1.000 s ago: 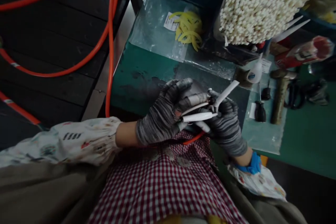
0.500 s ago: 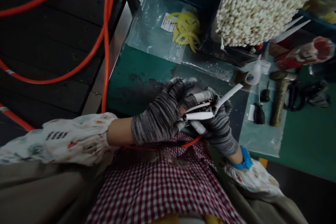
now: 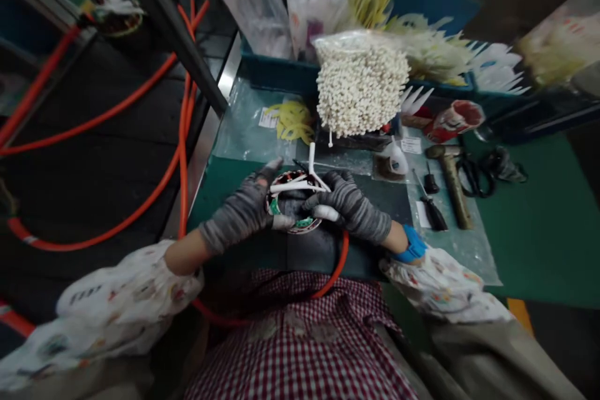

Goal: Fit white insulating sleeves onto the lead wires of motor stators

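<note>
Grey-gloved left hand [image 3: 244,215] and right hand [image 3: 349,206] gripping round stator [image 3: 293,203], hammer [image 3: 452,181] nearby

The head camera is tilting up and pulling back, bringing the blue bin [image 3: 281,72] at 12 o'clock into sight. Both gloved hands, left hand [image 3: 244,212] and right hand [image 3: 349,206], are lowering a round wound coil [image 3: 293,203], its face now showing, onto the green bench [image 3: 539,231].

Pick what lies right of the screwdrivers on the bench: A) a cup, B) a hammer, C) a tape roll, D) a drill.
B: a hammer lies lengthwise just right of the two black-handled screwdrivers on the green bench.
</note>
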Demonstrator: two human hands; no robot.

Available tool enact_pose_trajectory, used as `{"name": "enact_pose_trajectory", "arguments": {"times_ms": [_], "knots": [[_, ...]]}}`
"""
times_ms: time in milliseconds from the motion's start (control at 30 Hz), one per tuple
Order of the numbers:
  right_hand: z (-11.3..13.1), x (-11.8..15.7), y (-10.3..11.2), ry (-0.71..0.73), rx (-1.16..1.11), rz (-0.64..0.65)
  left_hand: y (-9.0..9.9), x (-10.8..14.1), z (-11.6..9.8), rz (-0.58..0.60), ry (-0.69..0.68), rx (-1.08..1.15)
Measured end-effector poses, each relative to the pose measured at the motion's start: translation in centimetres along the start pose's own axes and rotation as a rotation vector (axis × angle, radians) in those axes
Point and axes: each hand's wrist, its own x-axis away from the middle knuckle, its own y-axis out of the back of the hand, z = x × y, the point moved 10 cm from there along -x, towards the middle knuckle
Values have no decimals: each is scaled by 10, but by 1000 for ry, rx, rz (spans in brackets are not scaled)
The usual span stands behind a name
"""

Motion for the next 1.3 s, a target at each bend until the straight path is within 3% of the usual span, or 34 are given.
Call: {"name": "enact_pose_trajectory", "arguments": {"times_ms": [67,167,233,367,433,533,633,700,833,867,967,1033,1100,1200,1300], "knots": [[-2,-4,-2,27,-89,-49,15,12,-13,-137,-8,-228],[-4,5,6,55,-254,-213,-1,21,-52,6,-181,-389],[-6,16,24,24,-254,-380,-11,22,-79,85,-325,-457],[1,30,82,-160,239,-772,-15,25,-108,40,-447,-610],[12,17,97,-175,496,-810,-19,33,-112,-21,-424,-695],[13,-11,103,-180,616,-752,-21,54,-118,-123,-416,-820],[15,-22,102,-146,497,-718,-20,65,-118,-114,-472,-850],[24,-12,106,-107,298,-748,-13,65,-114,-124,-527,-813],[49,46,132,-145,-102,-1021,-8,61,-95,-159,-552,-678],[53,58,134,-186,-162,-1034,-10,61,-90,-174,-533,-630],[59,64,109,-279,-335,-750,-15,65,-80,-285,-416,-511],[59,72,91,-316,-353,-659,-20,67,-75,-355,-317,-494],[58,89,91,-335,-296,-771,-25,64,-72,-373,-258,-478],[62,110,95,-331,-308,-940,-30,53,-71,-339,-292,-395],[68,109,94,-379,-325,-906,-29,44,-68,-328,-322,-351]]}}
